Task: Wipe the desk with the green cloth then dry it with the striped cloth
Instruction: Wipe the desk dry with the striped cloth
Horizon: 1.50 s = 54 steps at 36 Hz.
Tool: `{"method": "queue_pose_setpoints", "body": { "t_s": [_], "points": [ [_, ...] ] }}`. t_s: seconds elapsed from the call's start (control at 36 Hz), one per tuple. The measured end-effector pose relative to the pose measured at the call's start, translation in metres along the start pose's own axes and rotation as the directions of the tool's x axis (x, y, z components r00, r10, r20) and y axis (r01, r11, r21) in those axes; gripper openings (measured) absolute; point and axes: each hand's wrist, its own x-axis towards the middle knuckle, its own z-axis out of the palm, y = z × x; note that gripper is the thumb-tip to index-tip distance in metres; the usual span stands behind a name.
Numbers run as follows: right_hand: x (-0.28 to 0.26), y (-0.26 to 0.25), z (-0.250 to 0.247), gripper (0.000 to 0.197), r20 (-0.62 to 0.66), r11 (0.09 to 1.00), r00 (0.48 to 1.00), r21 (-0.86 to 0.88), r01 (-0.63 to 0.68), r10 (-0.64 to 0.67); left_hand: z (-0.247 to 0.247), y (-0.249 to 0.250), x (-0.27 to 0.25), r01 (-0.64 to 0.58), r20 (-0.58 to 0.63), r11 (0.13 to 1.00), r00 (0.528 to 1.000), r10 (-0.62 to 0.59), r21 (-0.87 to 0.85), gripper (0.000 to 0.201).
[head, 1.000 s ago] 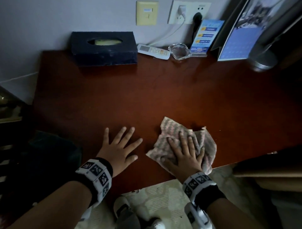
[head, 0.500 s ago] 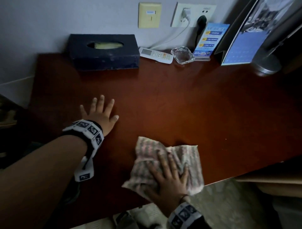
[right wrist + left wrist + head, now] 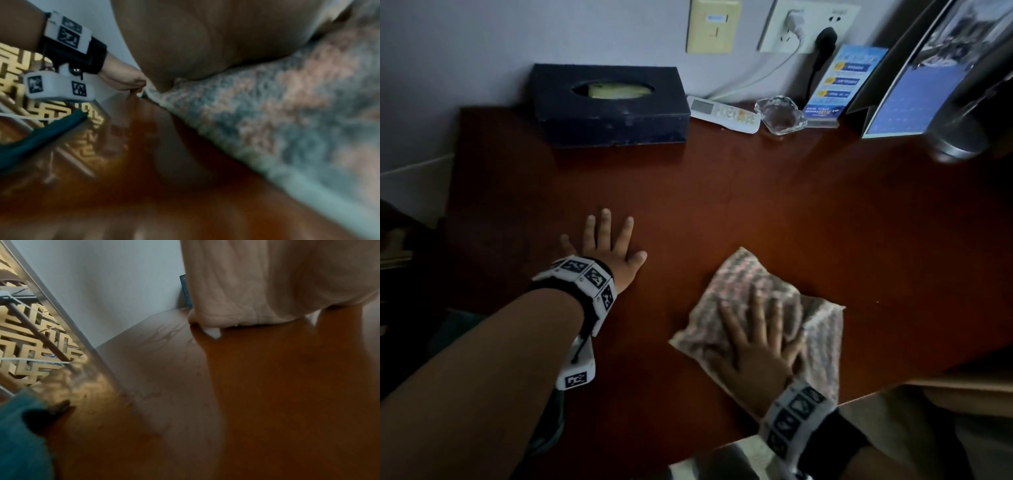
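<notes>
The striped cloth (image 3: 750, 284) lies crumpled near the front edge of the dark red wooden desk (image 3: 756, 205). My right hand (image 3: 760, 329) presses flat on it with straight spread fingers; the right wrist view shows the cloth (image 3: 277, 121) under my palm. My left hand (image 3: 606, 246) rests flat on the bare desk to the left, fingers spread, holding nothing. A dark green cloth (image 3: 18, 434) shows at the desk's left edge in the left wrist view, and as a dark strip (image 3: 37, 142) in the right wrist view.
Along the back wall stand a dark tissue box (image 3: 609, 106), a white remote (image 3: 722, 114), a glass ashtray (image 3: 780, 116), a blue card stand (image 3: 839, 82), a calendar (image 3: 914, 89) and a metal lamp base (image 3: 959, 140). Cables hang from the wall socket (image 3: 811, 24).
My left hand has slid away from me and to the left across the desk. My right hand has pushed the striped cloth left along the front edge, then slightly forward.
</notes>
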Motion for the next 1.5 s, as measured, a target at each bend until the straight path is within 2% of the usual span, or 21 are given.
{"method": "queue_pose_setpoints", "body": {
  "t_s": [0.11, 0.28, 0.36, 0.5, 0.58, 0.67, 0.81, 1.0, 1.11, 1.22, 1.33, 1.39, 1.5],
  "points": [
    [0.038, -0.023, -0.02, 0.072, 0.033, 1.0, 0.999, -0.015, 0.01, -0.01, 0.0, 0.0, 0.0, 0.008, 0.008, 1.0, 1.0, -0.008, -0.006, 0.064],
    [0.109, -0.031, -0.071, 0.072, 0.02, 1.0, 1.0, 0.002, -0.001, 0.001, -0.001, -0.001, 0.001, -0.001, 0.016, 1.0, 1.0, 0.002, -0.021, 0.064],
    [0.128, -0.033, -0.086, 0.075, 0.026, 1.0, 1.0, 0.026, -0.008, 0.007, -0.001, -0.001, 0.002, -0.005, 0.025, 1.0, 1.0, 0.006, -0.029, 0.065],
    [0.105, -0.046, -0.064, 0.079, -0.004, 0.999, 0.999, 0.0, -0.04, 0.04, -0.003, -0.001, 0.0, -0.006, 0.045, 1.0, 0.999, 0.008, -0.028, 0.064],
    [0.079, -0.051, -0.039, 0.078, -0.042, 0.998, 0.999, -0.061, 0.027, -0.03, -0.005, 0.0, -0.001, 0.0, 0.06, 1.0, 0.998, 0.001, -0.028, 0.064],
    [0.076, -0.048, -0.039, 0.076, 0.018, 0.992, 0.995, -0.078, 0.103, -0.102, -0.004, 0.001, 0.0, 0.001, 0.065, 0.999, 0.998, 0.001, -0.033, 0.064],
    [0.125, -0.057, -0.068, 0.065, 0.034, 0.992, 0.994, -0.058, 0.11, -0.108, -0.006, 0.0, 0.001, 0.005, 0.107, 0.999, 0.994, -0.001, -0.034, 0.064],
    [0.221, -0.059, -0.116, 0.066, -0.017, 0.994, 0.994, -0.036, 0.103, -0.104, -0.005, -0.001, 0.003, 0.003, 0.121, 1.0, 0.993, -0.001, -0.015, 0.065],
    [0.248, -0.018, -0.151, 0.08, -0.08, 0.999, 0.996, -0.025, 0.021, -0.023, -0.007, -0.002, 0.006, 0.01, 0.141, 1.0, 0.99, -0.011, 0.002, 0.062],
    [0.253, 0.034, -0.169, 0.09, -0.117, 0.986, 0.98, -0.012, -0.165, 0.163, -0.009, -0.002, 0.006, 0.004, 0.157, 1.0, 0.988, -0.004, 0.001, 0.061],
    [0.242, 0.026, -0.16, 0.079, -0.096, 0.96, 0.955, 0.053, -0.276, 0.28, -0.009, -0.001, 0.004, 0.006, 0.163, 1.0, 0.987, -0.005, -0.009, 0.061],
    [0.235, 0.008, -0.15, 0.079, -0.074, 0.971, 0.968, 0.031, -0.237, 0.239, -0.01, -0.001, 0.003, 0.007, 0.158, 1.0, 0.987, -0.005, -0.01, 0.061],
    [0.24, -0.031, -0.135, 0.081, -0.076, 0.998, 0.995, 0.022, -0.063, 0.064, -0.011, -0.001, 0.001, 0.018, 0.152, 1.0, 0.988, -0.016, -0.009, 0.061]
  ]
}}
